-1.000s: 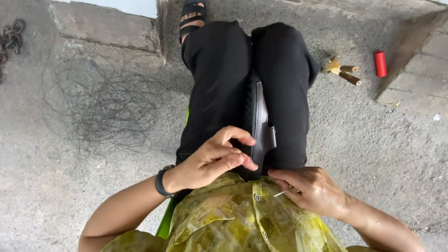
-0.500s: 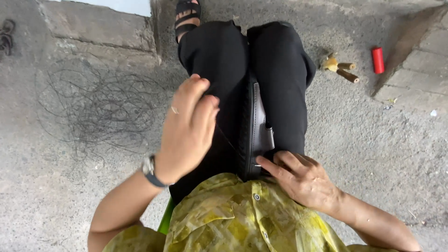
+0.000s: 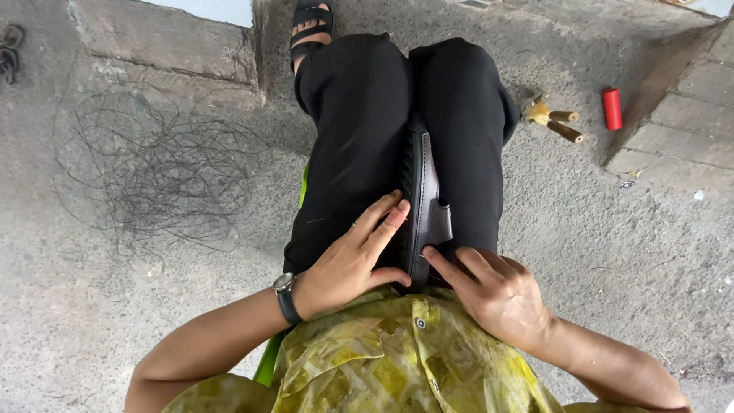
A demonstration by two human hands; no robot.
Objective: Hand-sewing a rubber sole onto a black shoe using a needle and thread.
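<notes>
A dark shoe is held upright between the knees of a seated person in black trousers, with its ridged sole turned to the left knee. The left hand is laid flat on the left thigh, its fingers released and stretched out, and the fingertips are touching the sole edge of the shoe. The right hand is rested at the near end of the shoe, with the fingers loosely spread and the thumb pressed against the heel part; nothing is grasped by it. A black wristwatch is worn on the left wrist. On the concrete floor, a tangle of thin black thread is seen well apart to the left. A red spool and some wooden-handled tools are lying to the right of the knees.
</notes>
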